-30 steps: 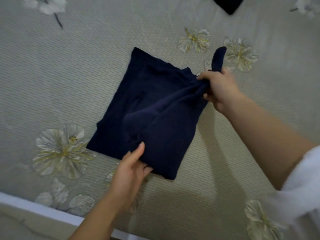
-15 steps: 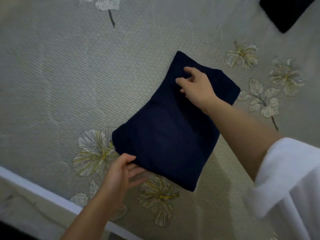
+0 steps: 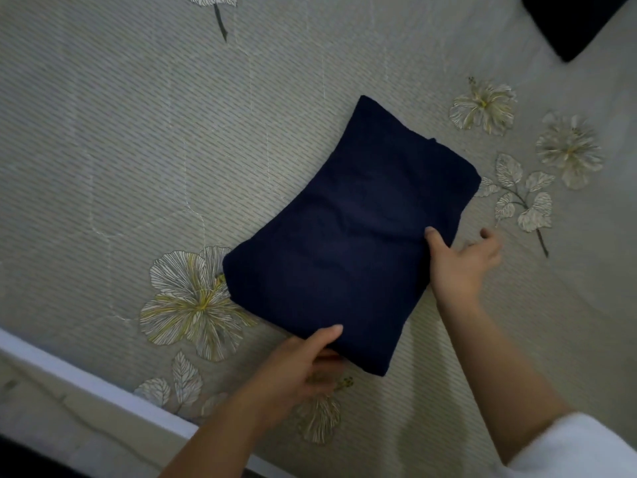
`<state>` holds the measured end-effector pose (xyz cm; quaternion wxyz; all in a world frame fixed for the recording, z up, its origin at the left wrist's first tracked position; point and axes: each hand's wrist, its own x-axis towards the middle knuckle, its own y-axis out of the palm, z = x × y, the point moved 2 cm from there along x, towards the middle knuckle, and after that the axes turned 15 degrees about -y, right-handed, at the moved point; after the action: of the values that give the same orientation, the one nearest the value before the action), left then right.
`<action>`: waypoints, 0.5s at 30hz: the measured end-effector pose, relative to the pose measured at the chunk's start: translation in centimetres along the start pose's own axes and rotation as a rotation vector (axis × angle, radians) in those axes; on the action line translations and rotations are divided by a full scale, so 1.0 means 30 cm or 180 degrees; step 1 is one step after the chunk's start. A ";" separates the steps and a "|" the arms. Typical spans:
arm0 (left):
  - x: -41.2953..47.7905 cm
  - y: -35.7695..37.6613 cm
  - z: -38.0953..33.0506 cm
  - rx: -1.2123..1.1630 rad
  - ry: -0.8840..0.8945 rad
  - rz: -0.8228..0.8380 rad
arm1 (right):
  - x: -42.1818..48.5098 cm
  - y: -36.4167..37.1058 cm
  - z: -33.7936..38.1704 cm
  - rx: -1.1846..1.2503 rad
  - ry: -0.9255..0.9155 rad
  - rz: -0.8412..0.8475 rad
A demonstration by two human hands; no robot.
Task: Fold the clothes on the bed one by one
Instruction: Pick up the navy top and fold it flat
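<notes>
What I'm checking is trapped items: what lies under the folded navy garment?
The floral sheet shows all round the folded navy garment; the left hand tucks its fingers beneath the near edge, thumb on top. Anything else beneath is covered.

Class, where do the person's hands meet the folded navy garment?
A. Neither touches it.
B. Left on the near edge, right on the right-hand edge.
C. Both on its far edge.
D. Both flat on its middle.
B: the left hand pinches the folded navy garment at its near edge, and the right hand rests its thumb on the right-hand edge.
</notes>
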<state>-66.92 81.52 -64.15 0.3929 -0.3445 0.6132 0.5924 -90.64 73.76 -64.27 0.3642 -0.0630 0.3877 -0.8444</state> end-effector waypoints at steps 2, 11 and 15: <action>0.011 0.052 0.012 -0.0043 0.0283 -0.0083 | 0.004 -0.003 -0.010 0.0513 0.0474 0.0129; -0.076 -0.028 0.061 -0.0278 0.1090 -0.1202 | -0.130 -0.156 -0.118 0.0341 0.0961 0.1046; -0.171 -0.139 0.097 -0.0205 0.1358 -0.1806 | -0.349 -0.221 -0.183 -0.0209 0.1556 0.2198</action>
<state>-60.67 83.96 -61.45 0.3939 -0.6292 0.5424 0.3935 -88.92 86.94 -61.59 0.5208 0.2611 0.4877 -0.6502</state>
